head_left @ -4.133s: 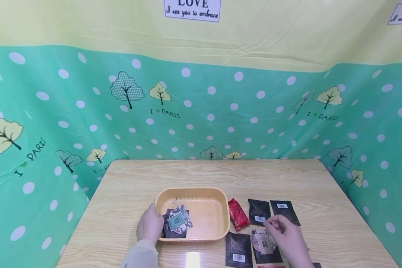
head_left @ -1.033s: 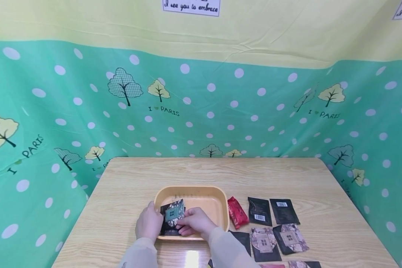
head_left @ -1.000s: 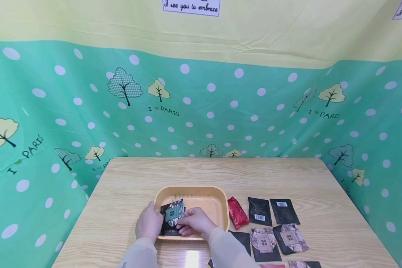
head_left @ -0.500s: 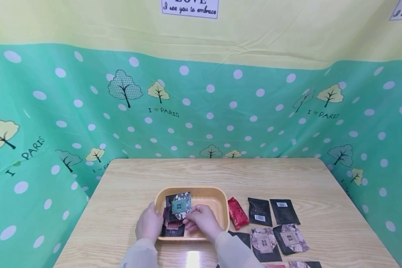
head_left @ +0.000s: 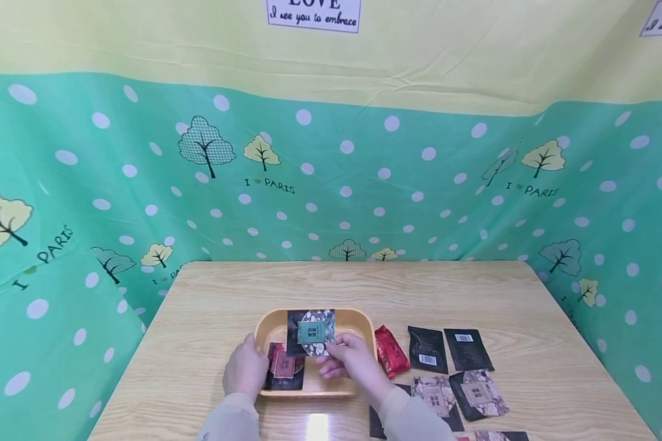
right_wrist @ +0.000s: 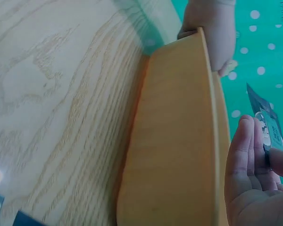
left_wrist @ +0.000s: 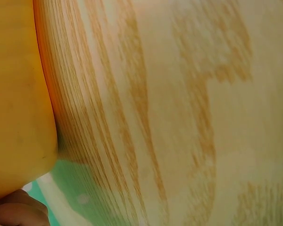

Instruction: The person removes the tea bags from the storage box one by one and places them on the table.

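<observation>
My left hand grips the left rim of a yellow plastic tub; the right wrist view also shows this left hand clasping the tub's end. Between thumb and fingers, my right hand pinches a flat black sachet with a green label and floral print. That sachet is held above the tub, and its edge shows in the right wrist view too. A black sachet with a red label lies in the tub's left part, close to my left fingers. Whether more lies under it is hidden.
Right of the tub lies a shiny red packet. Two black packets with barcodes are beyond it, the nearer one beside it. Floral-printed sachets, including one at the right, lie closer on the wooden table. My right sleeve covers some.
My right hand has come from the sachets at the right into the tub, then lifted the green-label sachet up and rightward, baring the red-label one. The left hand keeps its place.
</observation>
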A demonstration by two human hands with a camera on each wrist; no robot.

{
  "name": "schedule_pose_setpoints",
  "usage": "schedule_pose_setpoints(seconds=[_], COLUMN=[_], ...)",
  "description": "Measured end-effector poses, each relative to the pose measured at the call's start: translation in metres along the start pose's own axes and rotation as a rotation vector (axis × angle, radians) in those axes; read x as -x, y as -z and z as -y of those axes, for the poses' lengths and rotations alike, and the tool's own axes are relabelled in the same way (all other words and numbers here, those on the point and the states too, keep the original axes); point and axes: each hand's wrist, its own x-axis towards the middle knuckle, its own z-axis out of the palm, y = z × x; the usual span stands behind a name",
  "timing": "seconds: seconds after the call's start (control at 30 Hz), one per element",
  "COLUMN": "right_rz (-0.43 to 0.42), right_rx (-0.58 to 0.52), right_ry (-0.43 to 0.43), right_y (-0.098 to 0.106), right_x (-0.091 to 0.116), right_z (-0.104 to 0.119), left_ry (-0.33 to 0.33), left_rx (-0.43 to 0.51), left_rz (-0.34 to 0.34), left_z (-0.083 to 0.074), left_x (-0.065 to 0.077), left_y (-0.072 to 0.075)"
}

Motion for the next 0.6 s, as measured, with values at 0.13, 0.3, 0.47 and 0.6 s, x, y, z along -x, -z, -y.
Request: schedule_pose_setpoints(seconds=[0.13, 0.3, 0.47, 0.6], right_rz=[0.006, -0.014, 0.009, 0.064], right_rx=[0.009, 0.037, 0.054, 0.048], right_ry=[0.004, 0.005, 0.007, 0.003], right_y=[0.008, 0.018, 0.029, 0.034], right_x=[0.012, 0.028, 0.041, 0.053], right_z=[0.003, 0.005, 0.001, -0.003], left_ry=[0.003, 0.027, 0.043, 0.049], left_rx=[-0.001, 0.001, 0.007, 0.006], left_rz=[0.002, 0.017, 0.034, 0.039], left_z=[0.000, -0.001, -0.003, -0.003], left_x=[-0.001, -0.001, -0.002, -0.002], left_y=[-0.001, -0.001, -0.001, -0.002])
